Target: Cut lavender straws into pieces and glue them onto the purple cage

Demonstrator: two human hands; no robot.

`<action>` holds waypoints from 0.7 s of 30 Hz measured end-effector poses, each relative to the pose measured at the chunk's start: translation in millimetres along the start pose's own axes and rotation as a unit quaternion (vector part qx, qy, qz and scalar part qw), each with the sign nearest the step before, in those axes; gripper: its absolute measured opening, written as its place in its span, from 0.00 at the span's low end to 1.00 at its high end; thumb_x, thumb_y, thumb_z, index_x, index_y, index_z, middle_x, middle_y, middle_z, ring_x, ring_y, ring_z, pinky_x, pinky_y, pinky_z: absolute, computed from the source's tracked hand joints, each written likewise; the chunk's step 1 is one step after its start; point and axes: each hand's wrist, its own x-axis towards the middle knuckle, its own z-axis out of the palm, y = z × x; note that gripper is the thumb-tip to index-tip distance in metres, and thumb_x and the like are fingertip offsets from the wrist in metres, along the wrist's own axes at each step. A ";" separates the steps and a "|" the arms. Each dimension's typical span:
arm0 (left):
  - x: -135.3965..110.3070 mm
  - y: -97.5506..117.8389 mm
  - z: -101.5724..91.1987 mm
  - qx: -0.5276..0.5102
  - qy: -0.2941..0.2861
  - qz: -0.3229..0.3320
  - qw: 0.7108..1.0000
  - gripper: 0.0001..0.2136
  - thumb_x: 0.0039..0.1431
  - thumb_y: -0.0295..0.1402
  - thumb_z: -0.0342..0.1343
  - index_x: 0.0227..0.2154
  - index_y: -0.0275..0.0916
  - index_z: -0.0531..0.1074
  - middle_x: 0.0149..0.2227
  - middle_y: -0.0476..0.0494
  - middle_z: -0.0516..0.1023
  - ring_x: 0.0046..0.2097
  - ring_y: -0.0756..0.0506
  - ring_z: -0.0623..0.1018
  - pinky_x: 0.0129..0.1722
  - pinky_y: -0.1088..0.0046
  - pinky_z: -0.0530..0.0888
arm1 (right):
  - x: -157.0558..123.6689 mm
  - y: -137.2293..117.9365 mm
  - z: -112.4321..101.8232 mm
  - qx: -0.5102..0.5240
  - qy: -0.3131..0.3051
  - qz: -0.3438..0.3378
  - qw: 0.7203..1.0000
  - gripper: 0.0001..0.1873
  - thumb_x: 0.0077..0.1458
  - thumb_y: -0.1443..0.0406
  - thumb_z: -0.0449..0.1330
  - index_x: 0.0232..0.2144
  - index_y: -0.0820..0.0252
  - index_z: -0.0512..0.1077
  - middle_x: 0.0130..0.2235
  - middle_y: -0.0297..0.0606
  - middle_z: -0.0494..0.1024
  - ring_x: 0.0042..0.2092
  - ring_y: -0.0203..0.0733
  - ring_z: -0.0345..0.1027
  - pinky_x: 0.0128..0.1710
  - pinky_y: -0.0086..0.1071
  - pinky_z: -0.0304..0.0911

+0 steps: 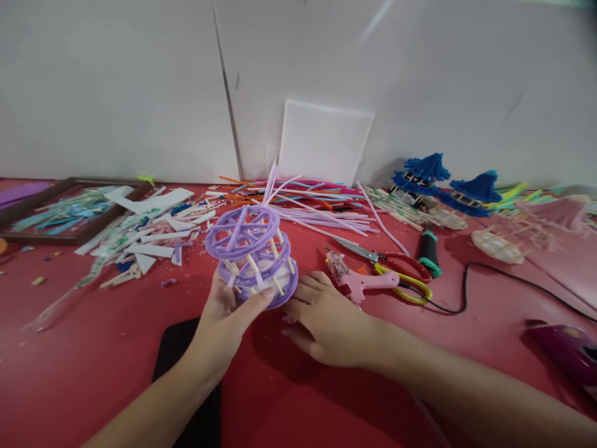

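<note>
My left hand is closed around the base of a small round model, with the thumb on its near lower rim. Rings wrapped in lilac pipe cleaner form its tiers, short pale sticks stand between them, and a spoked ring tops it. Just right of the model, my right hand is low over the red table with its fingers apart. A tiny lilac scrap lies by its fingertips. Beyond that hand is a pink glue gun, next to scissors with a red handle.
Lilac pipe cleaners lie at the back with other colours. A green-and-black handled tool, a black cord and blue-roofed models are at right. White scraps and a brown frame occupy the left. A dark flat object lies under my left forearm.
</note>
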 end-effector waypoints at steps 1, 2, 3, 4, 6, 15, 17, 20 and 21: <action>0.0 -0.1 0.0 -0.001 0.003 0.001 1.000 0.32 0.45 0.32 0.67 0.54 0.46 0.63 0.49 0.45 0.77 0.51 0.41 0.76 0.53 0.62 0.71 | -0.4 -0.5 0.2 -0.005 0.004 0.008 1.000 0.11 0.56 0.63 0.57 0.40 0.63 0.73 0.42 0.44 0.76 0.45 0.46 0.66 0.48 0.40 0.54; 0.0 -0.3 -0.1 -0.001 0.005 0.002 1.000 0.32 0.45 0.32 0.67 0.54 0.46 0.63 0.49 0.45 0.77 0.51 0.41 0.76 0.53 0.62 0.71 | -0.6 -0.8 0.4 -0.012 0.006 0.015 1.000 0.10 0.55 0.64 0.57 0.38 0.62 0.73 0.40 0.43 0.77 0.43 0.45 0.66 0.46 0.39 0.54; 0.2 -0.6 -0.3 0.000 0.005 0.001 1.000 0.32 0.45 0.32 0.67 0.54 0.46 0.62 0.48 0.46 0.78 0.51 0.41 0.76 0.53 0.62 0.71 | -0.7 -0.9 0.7 -0.022 0.006 0.019 1.000 0.09 0.55 0.64 0.57 0.36 0.62 0.73 0.39 0.42 0.77 0.41 0.45 0.66 0.45 0.39 0.55; 0.3 -1.0 -0.7 0.002 0.005 0.001 1.000 0.32 0.45 0.32 0.67 0.54 0.46 0.62 0.48 0.46 0.78 0.50 0.41 0.76 0.53 0.62 0.71 | -0.7 -1.0 1.2 -0.032 0.006 0.018 0.999 0.08 0.54 0.65 0.57 0.35 0.61 0.73 0.38 0.42 0.77 0.40 0.45 0.66 0.44 0.39 0.55; 0.9 -2.0 -1.8 0.006 -0.001 -0.003 1.000 0.29 0.47 0.31 0.66 0.52 0.45 0.64 0.48 0.46 0.78 0.50 0.42 0.76 0.53 0.62 0.70 | -0.7 -0.9 2.5 -0.049 0.004 0.006 0.999 0.06 0.54 0.66 0.57 0.33 0.60 0.73 0.37 0.40 0.77 0.39 0.44 0.66 0.42 0.38 0.54; 3.1 -4.2 -3.4 0.000 0.009 -0.010 1.000 0.17 0.45 0.30 0.67 0.38 0.41 0.69 0.46 0.48 0.78 0.49 0.43 0.77 0.51 0.66 0.72 | -5.6 1.2 5.4 -0.060 0.011 -0.049 0.997 0.04 0.54 0.67 0.59 0.33 0.62 0.73 0.34 0.40 0.77 0.37 0.43 0.66 0.40 0.36 0.58; 2.6 -3.1 -2.9 0.001 0.016 -0.015 1.000 0.15 0.44 0.30 0.68 0.34 0.41 0.69 0.46 0.48 0.78 0.49 0.42 0.77 0.51 0.66 0.72 | -5.6 2.9 4.6 -0.047 0.006 -0.028 0.998 0.04 0.54 0.68 0.60 0.33 0.63 0.72 0.33 0.40 0.77 0.36 0.43 0.67 0.41 0.36 0.60; 1.6 -1.7 -1.8 -0.005 0.014 -0.025 1.000 0.16 0.44 0.31 0.68 0.35 0.41 0.69 0.47 0.47 0.78 0.50 0.42 0.76 0.51 0.65 0.71 | -6.4 6.0 5.1 -0.041 0.009 -0.008 0.999 0.02 0.53 0.71 0.60 0.32 0.65 0.72 0.32 0.42 0.77 0.35 0.43 0.69 0.40 0.35 0.62; 1.4 -1.4 -1.3 -0.008 0.011 -0.024 1.000 0.18 0.44 0.31 0.68 0.38 0.42 0.69 0.47 0.47 0.78 0.50 0.42 0.76 0.52 0.64 0.72 | -7.1 7.2 5.9 -0.036 0.017 -0.015 0.999 0.03 0.53 0.73 0.59 0.32 0.65 0.73 0.32 0.42 0.78 0.35 0.43 0.69 0.40 0.35 0.63</action>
